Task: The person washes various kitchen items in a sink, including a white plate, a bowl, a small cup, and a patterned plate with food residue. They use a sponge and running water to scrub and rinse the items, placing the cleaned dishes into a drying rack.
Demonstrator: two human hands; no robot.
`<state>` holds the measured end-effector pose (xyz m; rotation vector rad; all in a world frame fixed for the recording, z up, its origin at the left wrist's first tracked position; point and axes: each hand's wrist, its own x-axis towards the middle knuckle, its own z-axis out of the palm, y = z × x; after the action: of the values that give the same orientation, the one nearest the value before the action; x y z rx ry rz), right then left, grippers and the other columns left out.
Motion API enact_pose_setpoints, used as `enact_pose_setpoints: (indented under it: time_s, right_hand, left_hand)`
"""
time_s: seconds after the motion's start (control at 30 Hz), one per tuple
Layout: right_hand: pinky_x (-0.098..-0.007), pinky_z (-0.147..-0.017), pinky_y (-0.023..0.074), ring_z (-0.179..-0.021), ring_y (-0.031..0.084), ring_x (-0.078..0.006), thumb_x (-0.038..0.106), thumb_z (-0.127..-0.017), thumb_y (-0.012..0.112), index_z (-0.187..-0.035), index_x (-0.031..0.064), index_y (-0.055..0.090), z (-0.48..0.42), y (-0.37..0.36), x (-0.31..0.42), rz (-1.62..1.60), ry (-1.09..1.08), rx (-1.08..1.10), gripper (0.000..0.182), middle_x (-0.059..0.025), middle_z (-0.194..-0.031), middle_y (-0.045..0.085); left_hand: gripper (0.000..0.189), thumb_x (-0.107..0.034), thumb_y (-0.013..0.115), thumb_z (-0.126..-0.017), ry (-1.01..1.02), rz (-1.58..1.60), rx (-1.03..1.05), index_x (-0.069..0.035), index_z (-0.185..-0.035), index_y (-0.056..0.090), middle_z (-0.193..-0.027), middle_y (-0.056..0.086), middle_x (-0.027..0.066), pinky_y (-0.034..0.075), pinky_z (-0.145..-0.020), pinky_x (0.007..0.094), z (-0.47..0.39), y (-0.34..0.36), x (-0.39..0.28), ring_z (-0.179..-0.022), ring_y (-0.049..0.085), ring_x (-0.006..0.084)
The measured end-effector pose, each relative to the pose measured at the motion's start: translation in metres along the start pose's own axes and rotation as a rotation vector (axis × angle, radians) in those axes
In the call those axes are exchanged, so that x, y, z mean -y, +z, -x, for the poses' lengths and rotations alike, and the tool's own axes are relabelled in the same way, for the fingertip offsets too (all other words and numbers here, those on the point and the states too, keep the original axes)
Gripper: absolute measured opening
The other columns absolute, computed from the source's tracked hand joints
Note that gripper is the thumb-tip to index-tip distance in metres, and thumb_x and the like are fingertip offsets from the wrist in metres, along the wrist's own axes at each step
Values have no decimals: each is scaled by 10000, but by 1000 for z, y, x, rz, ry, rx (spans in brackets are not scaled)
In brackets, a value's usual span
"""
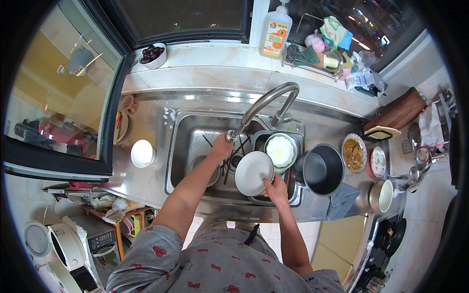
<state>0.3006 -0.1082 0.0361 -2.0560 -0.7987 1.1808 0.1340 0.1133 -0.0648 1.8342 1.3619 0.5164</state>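
Note:
In my right hand (276,188) is a white plate (253,172), tilted above the sink, its near right rim between thumb and fingers. My left hand (222,145) grips the head of the curved metal faucet (271,91). Below both hands lies the stainless steel sink (188,135), with several dark chopsticks (229,161) scattered around the drain. A round dish (205,170) on the sink floor is partly covered by my left forearm. To the right of the plate, a scalloped white bowl (280,150) sits on other dishes in a grey basin (258,137).
A dark inner pot (322,170) stands right of the sink, beside a grey cloth (342,201). Farther right are a plate of food (354,153) and a cream bowl (383,196). A white bowl (143,154) is at left. The open window sash (110,110) juts over the counter's left end.

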Motion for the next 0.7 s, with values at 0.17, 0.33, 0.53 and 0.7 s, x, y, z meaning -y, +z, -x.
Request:
enact_pose_setpoints:
  time_s: [0.17, 0.33, 0.53, 0.7]
  right_hand:
    - [-317, -531, 511, -519, 646, -194, 233, -824, 584, -1023, -31, 550, 1, -2, -4, 10, 26, -28, 332, -130, -659, 642]
    - [-317, -532, 512, -514, 645, -194, 230, -821, 589, -1040, -31, 556, 1, 2, 3, 10, 7, -11, 342, -122, -645, 641]
    - [-320, -536, 516, -517, 649, -200, 237, -813, 588, -1054, -28, 559, -1, 5, 9, 48, -16, -12, 359, -128, -642, 639]
    - [-322, -545, 522, -520, 650, -203, 252, -808, 582, -1062, -25, 557, 2, 5, 15, 49, -6, -5, 377, -130, -646, 641]
  left_hand:
    - [310, 12, 455, -782, 150, -96, -68, -88, -1033, 608, -1002, 616, 217, 470, -820, 457, 20, -13, -11, -952, 574, 398]
    - [405, 55, 453, -764, 186, -28, -147, -69, -1129, 578, -1111, 589, 205, 455, -890, 433, 33, -29, 17, -1031, 551, 377]
    - [379, 36, 470, -780, 104, -179, -42, -64, -1129, 581, -1091, 603, 189, 458, -881, 428, 16, -24, -9, -1028, 558, 372]
    - [407, -110, 565, -777, 225, 84, -87, -130, -1183, 584, -954, 641, 174, 482, -784, 428, 8, -20, -35, -922, 605, 363]
